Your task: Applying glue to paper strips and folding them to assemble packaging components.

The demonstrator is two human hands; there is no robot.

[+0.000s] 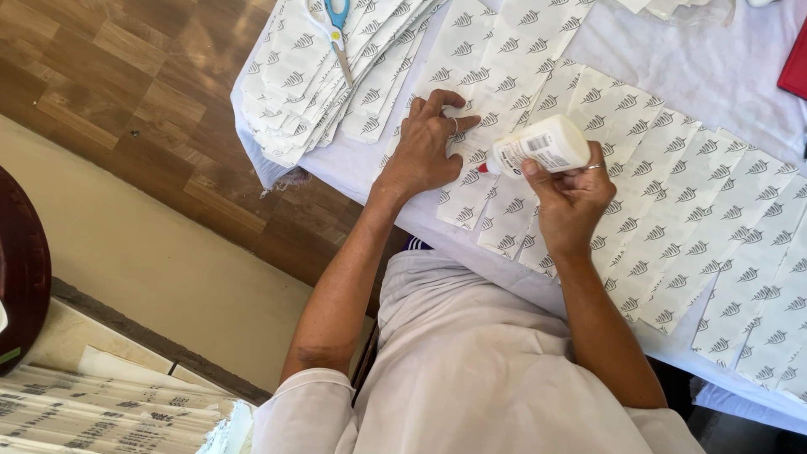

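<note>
R hand (572, 197) grips a white glue bottle (542, 145), laid sideways, red nozzle pointing left & touching a printed paper strip (492, 193). L hand (424, 147) lies flat, fingers spread, pressing the same overlapped strips down just beside the nozzle; ring on one finger. Strips w/ a small leaf print fan out in a row across the tabletop (706, 67), under white cloth. Far left, a stack of same paper (294, 84) w/ blue-handled scissors (338, 29) on top.
</note>
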